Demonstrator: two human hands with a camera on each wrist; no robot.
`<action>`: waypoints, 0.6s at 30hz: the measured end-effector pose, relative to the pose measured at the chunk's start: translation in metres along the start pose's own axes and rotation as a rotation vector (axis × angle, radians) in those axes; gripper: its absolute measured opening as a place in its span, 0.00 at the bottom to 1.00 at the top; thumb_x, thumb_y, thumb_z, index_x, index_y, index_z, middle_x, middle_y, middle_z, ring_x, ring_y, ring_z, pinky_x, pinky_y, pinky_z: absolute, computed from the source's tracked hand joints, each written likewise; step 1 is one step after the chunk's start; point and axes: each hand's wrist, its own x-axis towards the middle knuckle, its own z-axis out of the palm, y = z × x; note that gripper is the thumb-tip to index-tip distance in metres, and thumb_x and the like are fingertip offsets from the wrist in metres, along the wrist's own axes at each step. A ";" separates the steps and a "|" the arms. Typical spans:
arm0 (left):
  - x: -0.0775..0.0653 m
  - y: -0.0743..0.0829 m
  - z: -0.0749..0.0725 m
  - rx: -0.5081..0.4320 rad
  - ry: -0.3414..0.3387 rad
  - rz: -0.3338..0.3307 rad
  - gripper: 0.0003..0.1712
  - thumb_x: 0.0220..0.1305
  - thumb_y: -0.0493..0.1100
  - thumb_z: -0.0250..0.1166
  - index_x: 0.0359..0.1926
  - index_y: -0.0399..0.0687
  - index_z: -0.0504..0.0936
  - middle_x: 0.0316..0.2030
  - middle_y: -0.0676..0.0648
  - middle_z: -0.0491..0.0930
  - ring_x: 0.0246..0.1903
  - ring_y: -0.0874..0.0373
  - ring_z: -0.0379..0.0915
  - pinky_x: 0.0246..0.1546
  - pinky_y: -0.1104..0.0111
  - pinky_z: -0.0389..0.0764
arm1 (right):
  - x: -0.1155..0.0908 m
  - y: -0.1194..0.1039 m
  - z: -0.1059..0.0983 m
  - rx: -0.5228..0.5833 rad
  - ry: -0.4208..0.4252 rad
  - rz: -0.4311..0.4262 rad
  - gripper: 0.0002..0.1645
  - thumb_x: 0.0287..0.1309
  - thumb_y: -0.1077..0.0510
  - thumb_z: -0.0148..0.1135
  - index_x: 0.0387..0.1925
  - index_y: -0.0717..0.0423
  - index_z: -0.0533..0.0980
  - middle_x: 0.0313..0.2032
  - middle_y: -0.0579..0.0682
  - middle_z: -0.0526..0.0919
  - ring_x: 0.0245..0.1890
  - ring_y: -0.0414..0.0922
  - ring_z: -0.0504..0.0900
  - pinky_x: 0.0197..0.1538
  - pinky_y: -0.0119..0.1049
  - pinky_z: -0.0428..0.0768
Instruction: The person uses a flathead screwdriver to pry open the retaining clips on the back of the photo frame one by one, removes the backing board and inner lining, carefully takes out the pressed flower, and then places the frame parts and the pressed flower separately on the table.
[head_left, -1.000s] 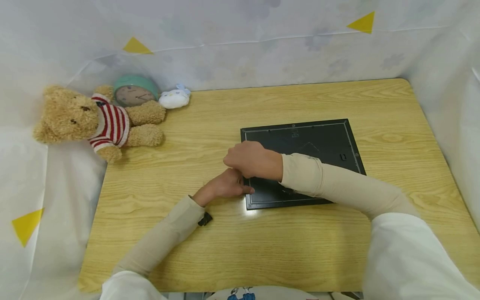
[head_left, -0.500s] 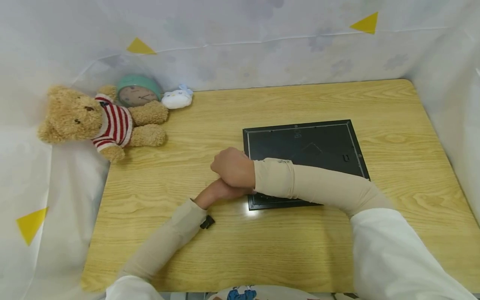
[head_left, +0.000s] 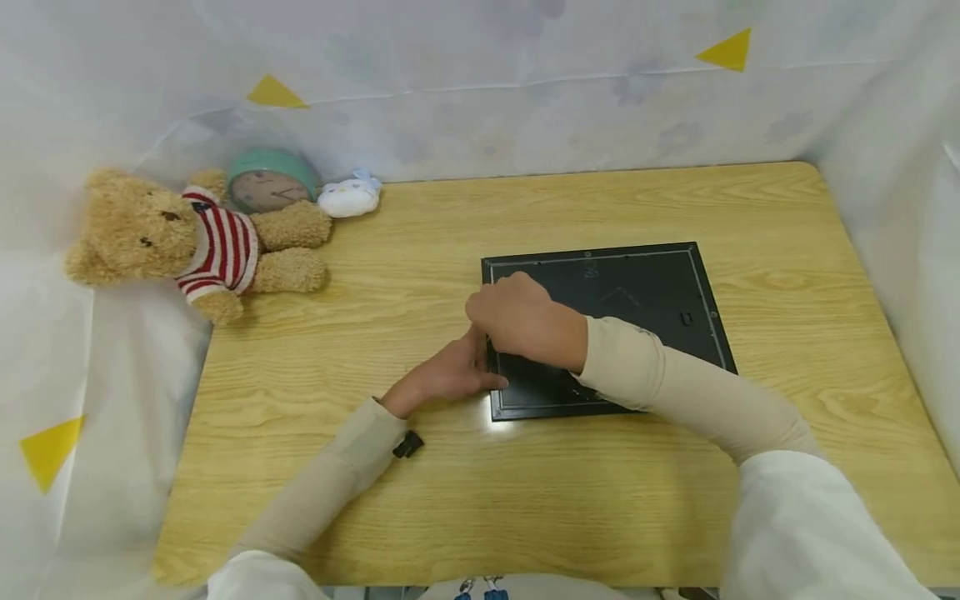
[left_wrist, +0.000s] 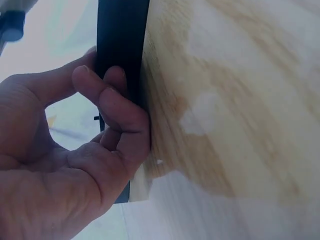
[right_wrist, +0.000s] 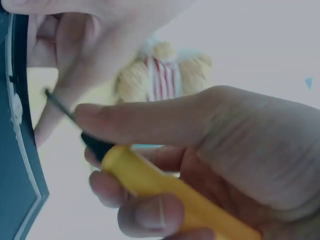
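A black picture frame (head_left: 645, 283) lies back side up on the table. My left hand (head_left: 453, 369) grips its left edge, the thumb on the back and the fingers curled against the side; in the left wrist view the fingers (left_wrist: 122, 112) press that dark side. My right hand (head_left: 517, 312) is above the frame's left edge. It holds a screwdriver (right_wrist: 150, 175) with a yellow handle, the thumb along its dark collar. In the right wrist view the thin shaft points toward the frame's edge, its tip apart from it. In the head view the hand hides the screwdriver.
On the table's far left lies a teddy bear (head_left: 217, 242) in a striped shirt. Behind it is a green round clock (head_left: 272, 182), with a small white plush (head_left: 350, 196) beside it. White sheeting (head_left: 480, 92) surrounds the wooden table (head_left: 525, 500).
My right hand swung left, off the frame and over the left hand, then came back right above the frame's left edge. The left hand stays at the edge; the frame lies in place.
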 end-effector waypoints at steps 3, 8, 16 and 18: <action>0.000 0.000 -0.003 -0.055 -0.019 -0.024 0.71 0.61 0.42 0.73 0.77 0.57 0.20 0.24 0.48 0.80 0.22 0.57 0.77 0.25 0.67 0.76 | -0.016 0.013 0.003 0.093 0.073 0.012 0.10 0.66 0.56 0.64 0.46 0.55 0.83 0.32 0.51 0.81 0.24 0.44 0.75 0.27 0.39 0.77; 0.000 0.005 -0.009 -0.057 -0.069 -0.058 0.73 0.62 0.46 0.73 0.76 0.54 0.15 0.24 0.47 0.83 0.22 0.55 0.79 0.26 0.67 0.75 | -0.037 0.039 0.017 0.384 0.170 -0.013 0.16 0.72 0.48 0.57 0.48 0.55 0.81 0.37 0.49 0.79 0.27 0.42 0.75 0.32 0.38 0.76; 0.004 0.014 -0.023 -0.015 -0.110 -0.062 0.75 0.57 0.53 0.76 0.77 0.57 0.20 0.27 0.48 0.85 0.28 0.53 0.83 0.30 0.65 0.77 | -0.072 0.074 0.057 0.689 0.361 0.093 0.19 0.70 0.44 0.59 0.48 0.56 0.80 0.35 0.47 0.80 0.28 0.43 0.74 0.35 0.41 0.75; 0.005 0.016 -0.028 0.020 -0.134 -0.065 0.75 0.57 0.55 0.76 0.78 0.53 0.20 0.30 0.49 0.85 0.30 0.54 0.82 0.32 0.64 0.78 | -0.083 0.080 0.070 0.735 0.409 0.125 0.18 0.70 0.45 0.60 0.46 0.56 0.80 0.29 0.48 0.77 0.24 0.44 0.71 0.31 0.40 0.72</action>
